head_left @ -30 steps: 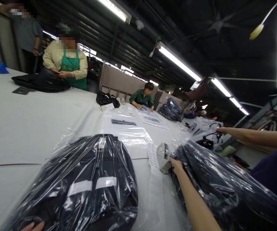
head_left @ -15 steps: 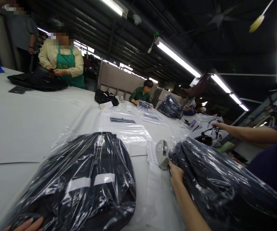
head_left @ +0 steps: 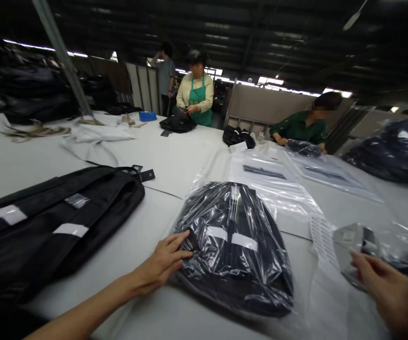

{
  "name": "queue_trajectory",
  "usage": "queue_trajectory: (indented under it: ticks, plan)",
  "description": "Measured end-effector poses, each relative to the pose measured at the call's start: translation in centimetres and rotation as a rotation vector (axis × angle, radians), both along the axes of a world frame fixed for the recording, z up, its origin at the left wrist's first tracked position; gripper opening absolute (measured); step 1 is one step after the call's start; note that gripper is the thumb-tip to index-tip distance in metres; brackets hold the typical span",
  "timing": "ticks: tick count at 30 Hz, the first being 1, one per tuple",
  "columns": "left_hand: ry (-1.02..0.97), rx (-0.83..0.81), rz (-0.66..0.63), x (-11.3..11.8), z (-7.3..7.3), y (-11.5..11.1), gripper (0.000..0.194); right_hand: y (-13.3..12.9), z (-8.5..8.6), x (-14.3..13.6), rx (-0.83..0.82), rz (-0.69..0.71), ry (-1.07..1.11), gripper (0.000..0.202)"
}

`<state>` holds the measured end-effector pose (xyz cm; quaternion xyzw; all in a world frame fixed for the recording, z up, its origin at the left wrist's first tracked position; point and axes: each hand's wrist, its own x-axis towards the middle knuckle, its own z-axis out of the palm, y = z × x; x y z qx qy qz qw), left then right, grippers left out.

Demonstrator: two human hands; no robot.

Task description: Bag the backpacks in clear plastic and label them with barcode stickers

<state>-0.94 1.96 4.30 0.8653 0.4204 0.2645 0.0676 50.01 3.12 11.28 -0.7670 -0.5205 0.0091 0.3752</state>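
A black backpack lies inside a clear plastic bag, two white strips across its straps. My left hand rests on its left edge, fingers stretched out against a small black tag under the plastic. My right hand is blurred, thumb and forefinger together at the edge of a grey dispenser; whatever is between the fingertips is too small to make out. A white sheet of printed labels lies beside the dispenser. To the left is an unwrapped black backpack with black hang tags.
Flat clear plastic bags lie behind the wrapped backpack. A pile of bagged dark goods stands at right. Across the table are a person in a green apron and one in dark green. A metal pole rises at left.
The view has swung left, bringing in the unwrapped backpack. My left hand has moved up along the wrapped backpack to its tag. My right hand has come away from the bagged pile toward the dispenser.
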Motion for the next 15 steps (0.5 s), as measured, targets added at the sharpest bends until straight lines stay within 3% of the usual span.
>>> queue_trajectory:
  ticks: [1, 2, 4, 5, 7, 9, 11, 15]
  plan:
    - [-0.021, -0.031, 0.026, 0.1, 0.1, -0.1, 0.039, 0.3, 2.0, -2.1, -0.02, 0.024, -0.004, 0.037]
    - [-0.05, -0.069, 0.041, 0.2, 0.2, -0.1, 0.037, 0.4, 3.9, -4.9, -0.095, 0.194, -0.005, 0.033]
    - [-0.115, -0.164, 0.04, 0.3, 0.2, 0.0, 0.032, 0.4, 7.3, -11.6, -0.086, 0.675, -0.062, 0.026]
    - [-0.147, -0.215, 0.033, 0.2, 0.3, 0.2, 0.03, 0.4, 8.5, -15.1, -0.164, 0.925, -0.097, 0.022]
    - [-0.214, -0.294, 0.024, 0.0, 0.5, 0.5, 0.026, 0.2, 10.0, -21.6, -0.338, 1.295, -0.151, 0.02]
    - [-0.276, -0.342, 0.007, -0.3, 0.7, 0.8, 0.028, 0.5, 10.3, -26.4, -0.48, 1.533, -0.206, 0.02]
    - [-0.31, -0.384, -0.018, -0.7, 1.0, 1.0, 0.033, 1.2, 9.7, -29.3, -0.558, 1.677, -0.28, 0.019]
    - [-0.329, -0.472, -0.032, -1.0, 1.2, 1.2, 0.038, 3.8, 7.5, -32.1, -0.596, 1.741, -0.541, 0.018]
